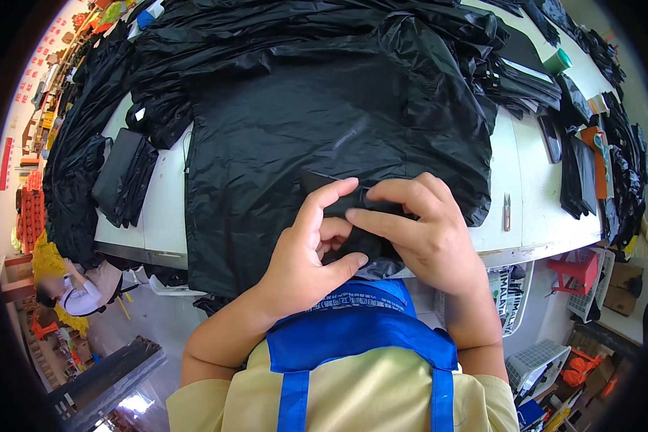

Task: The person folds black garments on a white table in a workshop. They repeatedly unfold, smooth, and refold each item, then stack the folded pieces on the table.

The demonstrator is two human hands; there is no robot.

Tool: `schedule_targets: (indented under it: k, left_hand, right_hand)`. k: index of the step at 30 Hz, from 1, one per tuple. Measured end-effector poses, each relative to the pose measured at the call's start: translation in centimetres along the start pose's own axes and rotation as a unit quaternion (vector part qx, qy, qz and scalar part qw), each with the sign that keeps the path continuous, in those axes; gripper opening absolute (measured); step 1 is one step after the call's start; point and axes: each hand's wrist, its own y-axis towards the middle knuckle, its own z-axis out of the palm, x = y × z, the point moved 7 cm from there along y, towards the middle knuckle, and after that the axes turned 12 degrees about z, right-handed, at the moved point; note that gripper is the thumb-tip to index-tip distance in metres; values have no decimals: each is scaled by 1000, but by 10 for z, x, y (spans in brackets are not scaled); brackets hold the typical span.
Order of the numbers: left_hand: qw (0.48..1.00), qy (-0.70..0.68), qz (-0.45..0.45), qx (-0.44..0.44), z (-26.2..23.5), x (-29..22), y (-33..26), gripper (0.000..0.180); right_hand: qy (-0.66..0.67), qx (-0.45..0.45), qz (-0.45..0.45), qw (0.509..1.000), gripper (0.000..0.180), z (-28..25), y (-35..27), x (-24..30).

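Both grips pinch one small fold: the left hand (311, 248) and right hand (422, 229) press their fingertips together on the near hem of the black jacket (324, 137), spread flat on the white surface (514, 169) so its edge stays taut.

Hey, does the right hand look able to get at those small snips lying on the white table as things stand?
Probably yes. The snips lie in the open on the white table, just right of the right hand, with nothing between them. That hand would first have to let go of the black fabric it is pinching.
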Motion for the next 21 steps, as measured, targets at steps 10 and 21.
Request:
schedule_targets:
  k: [10, 21]
  left_hand:
    - [997, -31, -50, -41, -6, 4, -5, 34]
    - [1000, 13, -12, -12, 2, 14, -9, 43]
  right_hand:
    - [212, -4, 45, 976, 20, 0, -12, -6]
    - [255, 59, 153, 953, 9, 16, -22, -18]
